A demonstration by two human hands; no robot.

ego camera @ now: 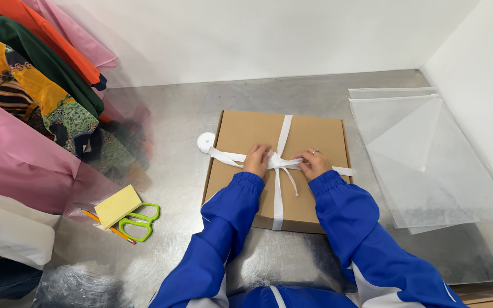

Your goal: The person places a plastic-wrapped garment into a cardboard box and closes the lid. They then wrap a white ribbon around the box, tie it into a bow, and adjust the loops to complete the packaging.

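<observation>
i see a flat brown cardboard box [258,171] lying near the middle of the metal table [178,114], with a white ribbon [283,134] crossed over its lid. both hands rest on the lid where the strands cross: my left hand [257,159] is curled and pinches the ribbon just left of the knot [276,163], my right hand [315,164] is curled and pinches it just right of the knot, a ring on one finger. the fingertips are tucked under, so i think each grips a strand, though the exact hold is hard to make out. a small white ribbon roll [205,141] sits touching the box's far left corner. on the near left lie a yellow sticky-note pad [117,206], green-handled scissors [139,221] and a pencil [109,227]. clear plastic bags [429,159] lie to the right, colourful folded fabrics [29,97] to the far left.
</observation>
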